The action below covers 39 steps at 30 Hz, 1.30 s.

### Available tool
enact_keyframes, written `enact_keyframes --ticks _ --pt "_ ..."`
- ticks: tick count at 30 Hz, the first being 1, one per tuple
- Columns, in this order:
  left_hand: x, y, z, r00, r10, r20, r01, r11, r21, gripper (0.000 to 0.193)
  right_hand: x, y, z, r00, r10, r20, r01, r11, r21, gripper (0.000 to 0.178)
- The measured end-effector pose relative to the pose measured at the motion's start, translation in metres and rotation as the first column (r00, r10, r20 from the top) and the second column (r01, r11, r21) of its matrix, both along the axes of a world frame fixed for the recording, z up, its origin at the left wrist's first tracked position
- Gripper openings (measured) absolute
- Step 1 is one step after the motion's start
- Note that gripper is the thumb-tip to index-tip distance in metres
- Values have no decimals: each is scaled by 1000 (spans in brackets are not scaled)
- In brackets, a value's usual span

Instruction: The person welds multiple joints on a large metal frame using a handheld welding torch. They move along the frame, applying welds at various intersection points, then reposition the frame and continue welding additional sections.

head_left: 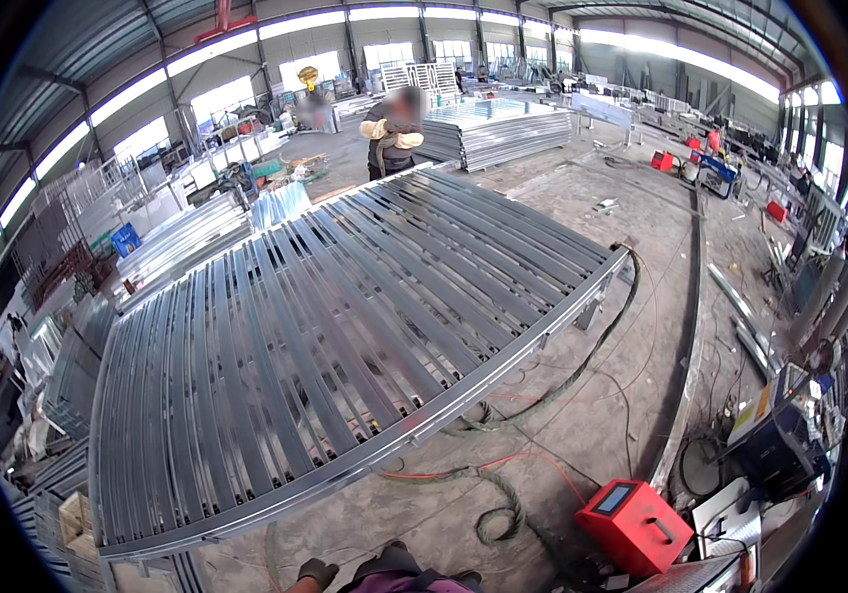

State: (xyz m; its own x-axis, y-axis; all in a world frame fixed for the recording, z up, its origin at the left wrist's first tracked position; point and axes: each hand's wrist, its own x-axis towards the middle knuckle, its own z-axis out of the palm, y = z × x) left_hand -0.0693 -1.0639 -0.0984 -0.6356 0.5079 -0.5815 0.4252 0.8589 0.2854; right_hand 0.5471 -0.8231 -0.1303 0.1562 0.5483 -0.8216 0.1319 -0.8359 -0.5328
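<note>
My left hand [318, 572], in a dark glove, shows at the lower edge, close to my body. Its fingers are too small and dark to make out, and nothing held can be seen. Just beyond it lies the near edge of a large metal frame [384, 441] that carries many parallel grey metal slats [290, 366]. The hand is apart from this frame. My right hand does not show. Beside my purple clothing [414, 583] are dark shapes that I cannot tell clearly.
A red box-shaped machine [633, 529] with a screen and handle stands at the lower right. Thick hose [513, 519] and thin cables lie coiled on the concrete. Behind the frame stands another person [394, 138], arms folded, near a stack of metal panels [503, 133]. A dark blue machine [777, 435] stands right.
</note>
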Motion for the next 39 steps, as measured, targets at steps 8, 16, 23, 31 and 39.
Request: enact_keyframes --ticks 8,16,23,31,39 --pt "-7 -74 -43 909 -416 -22 400 887 -231 52 -63 33 -39 946 311 -95 -305 950 71 29" --pt "-7 -62 -64 813 -580 -44 561 803 -202 42 -75 -9 -49 894 438 -92 -433 899 71 28" --pt "-5 -29 -73 925 -378 -34 368 916 -161 37 -33 -23 -11 952 304 -36 -306 948 -85 28" --pt "15 36 -5 895 -435 -102 442 895 60 27 -6 -23 25 976 214 38 -204 963 -178 29" --pt "46 56 10 979 132 157 -134 991 -3 48 40 -40 -93 869 475 135 -469 880 -74 28"
